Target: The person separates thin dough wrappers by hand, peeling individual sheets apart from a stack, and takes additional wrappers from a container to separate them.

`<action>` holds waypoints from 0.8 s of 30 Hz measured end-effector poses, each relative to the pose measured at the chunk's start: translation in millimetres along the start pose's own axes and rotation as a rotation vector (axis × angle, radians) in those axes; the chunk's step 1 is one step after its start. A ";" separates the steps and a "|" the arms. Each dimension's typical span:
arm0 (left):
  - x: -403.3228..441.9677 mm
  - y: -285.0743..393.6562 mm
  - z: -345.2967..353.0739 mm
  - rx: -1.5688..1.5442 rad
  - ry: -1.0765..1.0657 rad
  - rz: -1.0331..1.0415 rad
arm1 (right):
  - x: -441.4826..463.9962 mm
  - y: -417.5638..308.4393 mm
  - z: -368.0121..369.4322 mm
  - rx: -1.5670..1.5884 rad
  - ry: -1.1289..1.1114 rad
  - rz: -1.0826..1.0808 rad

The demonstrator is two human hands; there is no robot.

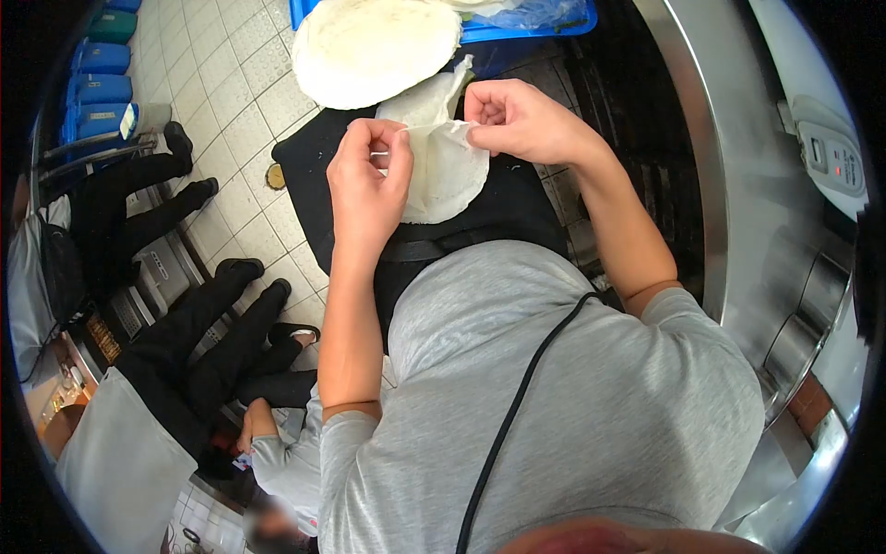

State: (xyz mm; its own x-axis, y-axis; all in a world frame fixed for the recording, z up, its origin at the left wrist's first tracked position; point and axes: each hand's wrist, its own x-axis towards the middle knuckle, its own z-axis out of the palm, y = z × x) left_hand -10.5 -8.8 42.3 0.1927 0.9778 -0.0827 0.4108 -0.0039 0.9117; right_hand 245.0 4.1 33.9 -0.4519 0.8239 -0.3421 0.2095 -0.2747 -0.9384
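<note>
A thin, pale, translucent wrapper sheet (443,180) hangs over my lap, stretched between my two hands. My left hand (369,180) pinches its upper left edge between thumb and fingers. On the other side, my right hand (526,120) grips the upper right edge, fingers curled in and thumb pressed down. Part of the sheet reaches up behind the hands toward a large stack of round, off-white wrapper sheets (374,51). That stack lies just beyond my knees, overlapping a blue tray (540,30).
Clear plastic (526,11) lies in the tray. A steel counter (738,138) runs along my right, with a white device (826,152) on it. Several people in black trousers (203,351) are close on my left, over a tiled floor (245,120). Blue bins (101,90) line the far left.
</note>
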 end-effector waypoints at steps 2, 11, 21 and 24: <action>0.5 -4.8 5.6 -0.098 0.085 0.098 | -0.3 -1.0 0.2 -0.192 0.102 0.000; -3.2 2.6 9.1 -0.066 -0.033 0.144 | 2.5 -9.0 30.5 -0.359 0.314 -0.145; -2.6 8.1 11.8 -0.114 0.144 0.250 | 0.9 -26.7 43.5 -0.300 0.453 -0.307; 2.0 10.0 0.7 0.090 0.121 0.464 | -3.1 -37.6 48.4 -0.332 0.368 -0.395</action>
State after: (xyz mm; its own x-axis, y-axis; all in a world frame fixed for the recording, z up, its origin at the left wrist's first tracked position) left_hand -5.3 -7.1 51.0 0.2711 0.8859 0.3764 0.3826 -0.4580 0.8024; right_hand 196.6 -12.1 67.9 -0.2352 0.9643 0.1216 0.3722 0.2049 -0.9052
